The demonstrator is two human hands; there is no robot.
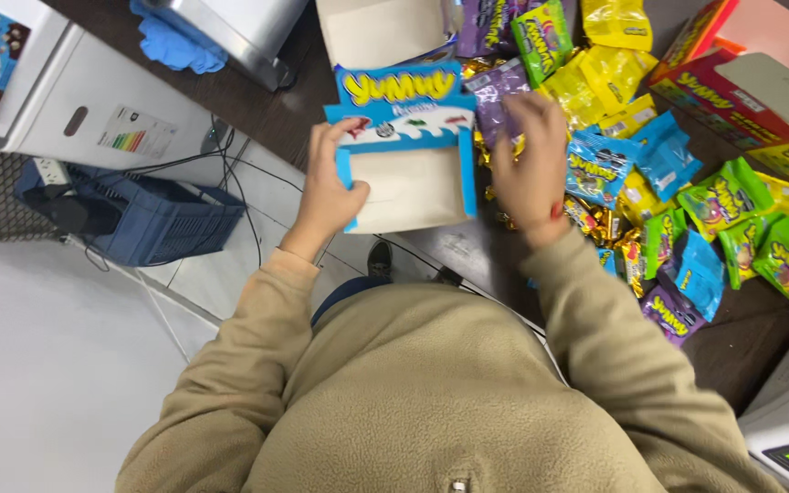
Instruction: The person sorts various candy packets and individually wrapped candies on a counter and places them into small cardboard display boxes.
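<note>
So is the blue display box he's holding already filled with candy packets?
No, the blue display box in the left hand shows only its bare pale inside.

1. Worktop [760,338]: we record a dark brown surface running from the top centre to the right edge.
2. Floor [38,365]: pale grey and smooth, filling the lower left corner, evenly lit.
3. White appliance [93,100]: stands at the upper left, with a coloured rating sticker on its side.
4. Blue plastic crate [162,224]: sits on the floor beside the appliance, dark cables trailing over it.
5. Power strip [47,169]: white, at the crate's left end.
6. Blue cloth [175,46]: we note it crumpled near the worktop's top left corner.
</note>
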